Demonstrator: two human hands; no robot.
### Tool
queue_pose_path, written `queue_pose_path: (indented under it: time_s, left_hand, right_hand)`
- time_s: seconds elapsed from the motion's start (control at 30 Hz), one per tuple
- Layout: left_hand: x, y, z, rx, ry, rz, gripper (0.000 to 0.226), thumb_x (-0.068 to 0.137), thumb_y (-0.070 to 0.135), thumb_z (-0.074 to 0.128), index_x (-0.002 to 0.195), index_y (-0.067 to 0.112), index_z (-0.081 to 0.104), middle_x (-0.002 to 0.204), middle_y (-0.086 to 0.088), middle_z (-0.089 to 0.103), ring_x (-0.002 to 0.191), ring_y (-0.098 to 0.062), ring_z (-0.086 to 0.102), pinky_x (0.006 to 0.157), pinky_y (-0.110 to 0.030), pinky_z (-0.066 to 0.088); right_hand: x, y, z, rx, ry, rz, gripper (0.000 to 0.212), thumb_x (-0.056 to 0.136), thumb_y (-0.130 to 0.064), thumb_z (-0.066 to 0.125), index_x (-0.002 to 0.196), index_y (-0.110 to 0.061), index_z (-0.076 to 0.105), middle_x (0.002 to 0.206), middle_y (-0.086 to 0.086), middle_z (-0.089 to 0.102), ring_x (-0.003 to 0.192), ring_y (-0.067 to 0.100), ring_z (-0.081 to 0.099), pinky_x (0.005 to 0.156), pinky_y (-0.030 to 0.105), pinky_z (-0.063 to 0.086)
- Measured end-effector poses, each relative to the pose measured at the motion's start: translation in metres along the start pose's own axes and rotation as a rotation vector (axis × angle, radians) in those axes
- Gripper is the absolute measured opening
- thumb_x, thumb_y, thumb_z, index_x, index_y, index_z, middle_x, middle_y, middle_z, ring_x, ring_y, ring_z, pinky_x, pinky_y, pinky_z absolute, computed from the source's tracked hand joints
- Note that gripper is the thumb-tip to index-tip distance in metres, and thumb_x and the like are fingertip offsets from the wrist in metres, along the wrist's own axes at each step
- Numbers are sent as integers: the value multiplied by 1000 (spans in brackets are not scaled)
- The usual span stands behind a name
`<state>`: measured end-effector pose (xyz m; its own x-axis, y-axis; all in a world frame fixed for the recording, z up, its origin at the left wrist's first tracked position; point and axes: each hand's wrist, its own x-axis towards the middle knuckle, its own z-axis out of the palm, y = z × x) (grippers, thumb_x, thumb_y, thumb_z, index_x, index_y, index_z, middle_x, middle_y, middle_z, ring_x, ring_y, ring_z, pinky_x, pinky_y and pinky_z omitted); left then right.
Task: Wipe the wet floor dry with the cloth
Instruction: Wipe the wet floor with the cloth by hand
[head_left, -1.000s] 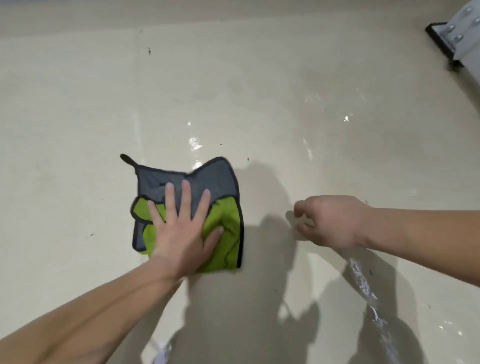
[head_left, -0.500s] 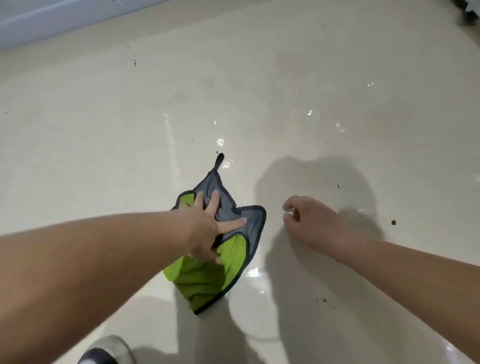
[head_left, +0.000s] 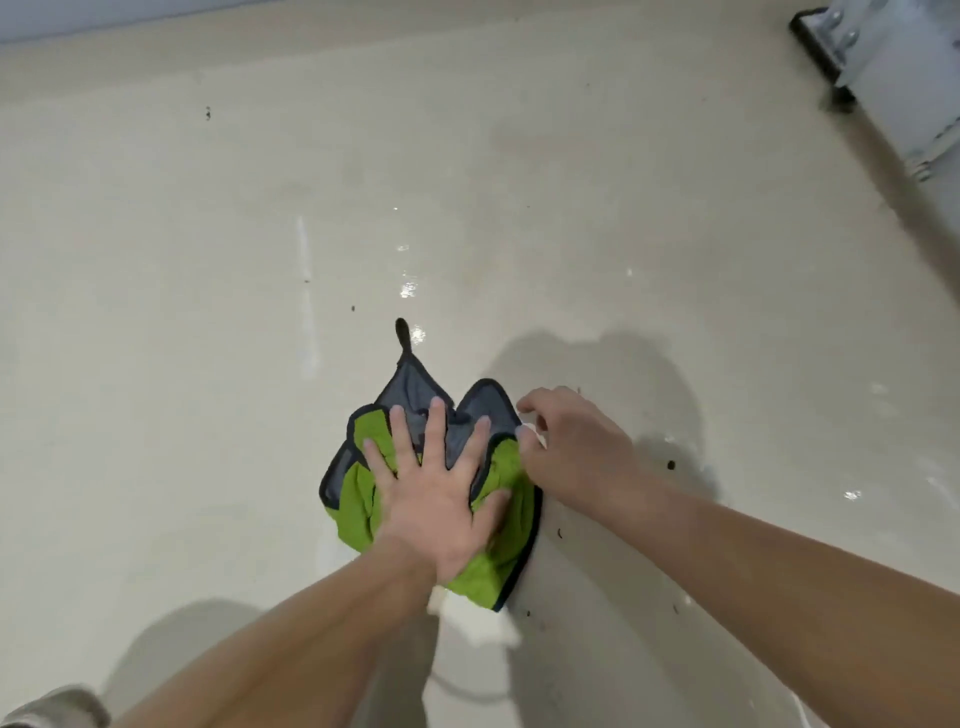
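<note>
The left hand (head_left: 441, 499) is pressing flat, fingers spread, on the middle of the crumpled green-and-grey cloth (head_left: 514, 540), which is lying on the wet floor (head_left: 208, 364). The right hand (head_left: 571, 452) is curling at the cloth's right edge; I cannot tell whether it is pinching the cloth.

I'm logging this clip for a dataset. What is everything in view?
floor: one, beige, whole view, wet glints beyond the cloth
cloth: one, green and grey, crumpled, centre
metal fixture: one, grey, top right
shoe: one, grey, bottom left
specks: several, dark, scattered
left hand: one, flat on cloth, fingers spread
right hand: one, at cloth's right edge, fingers curled, grip unclear
</note>
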<state>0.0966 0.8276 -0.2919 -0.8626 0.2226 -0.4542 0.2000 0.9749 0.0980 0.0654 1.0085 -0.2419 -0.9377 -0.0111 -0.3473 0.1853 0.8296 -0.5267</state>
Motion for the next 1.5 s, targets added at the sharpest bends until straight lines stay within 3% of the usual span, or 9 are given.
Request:
queue_pose_path:
  time_s: [0.17, 0.3, 0.47, 0.7, 0.8, 1.07, 1.23, 1.33, 1.5]
  left_hand:
    - [9, 82, 16, 109, 54, 524, 81, 87, 77, 45, 158, 38, 38, 172, -15, 20, 155, -57, 2, 111, -84, 16]
    - [0, 129, 14, 278, -64, 889, 79, 94, 74, 28, 162, 52, -5, 171, -9, -24, 146, -49, -40, 113, -77, -19]
    - [-2, 137, 29, 225, -66, 1141, 77, 92, 74, 40, 161, 52, 14, 176, -2, -8, 155, -43, -28, 118, -66, -24]
    - [48, 42, 2, 45, 203, 223, 73, 97, 79, 18, 162, 52, -4, 174, -11, -13, 157, -48, -14, 121, -73, -6]
    - [34, 58, 6, -30, 146, 24, 75, 95, 75, 11, 162, 48, -11, 173, -10, -21, 154, -51, -22, 118, -74, -10]
    - [38, 162, -15, 142, -250, 672, 96, 98, 59, 41, 155, 37, -33, 163, 0, -45, 139, -43, -52, 114, -72, -24]
    - [75, 184, -50, -190, -311, 847, 61, 91, 33, 50, 151, 45, 46, 174, 17, -5, 162, -18, -6, 129, -52, -4]
    - [85, 188, -55, -451, -202, 691, 65, 83, 19, 52, 144, 41, 56, 172, 19, 13, 155, -16, 27, 124, -39, 30]
    - [87, 202, -46, -466, 105, 702, 51, 83, 1, 51, 129, 13, 71, 163, -7, 42, 145, -24, 46, 117, -28, 38]
  right_hand:
    - [-42, 58, -33, -18, 72, 118, 27, 99, -36, 44, 122, -31, 57, 115, -8, 56, 109, 15, 56, 84, 31, 47]
    - [-78, 95, -62, -52, 138, 253, 32, 100, -30, 42, 127, -30, 59, 120, -7, 59, 109, 15, 59, 87, 34, 52]
    - [-114, 129, -54, -49, 220, 413, 36, 98, -20, 43, 129, -26, 61, 123, -3, 61, 116, 19, 58, 94, 34, 49]
    - [-98, 91, -14, -82, 241, 97, 45, 93, -19, 47, 136, -16, 58, 140, 2, 55, 130, 21, 51, 103, 38, 50]
    - [-83, 69, -10, -85, 109, 29, 58, 99, -15, 43, 156, -19, 35, 164, 0, 27, 151, 15, 24, 120, 23, 23]
    - [-108, 90, -8, 101, 143, 145, 58, 109, -24, 27, 162, -24, 5, 164, -23, -7, 150, -8, -16, 123, 16, -2]
    - [-106, 119, -13, 343, 317, 238, 60, 109, -41, 25, 163, -21, 8, 171, -12, 3, 154, -3, -4, 128, 33, 9]
    - [-98, 133, -13, 313, 260, 347, 77, 101, -62, 18, 163, -22, -3, 170, -11, -10, 152, -3, -17, 128, 33, 2]
    - [-84, 187, -17, -154, 265, 383, 119, 78, -94, 22, 163, -13, 3, 169, 16, -10, 155, 30, -20, 127, 44, -7]
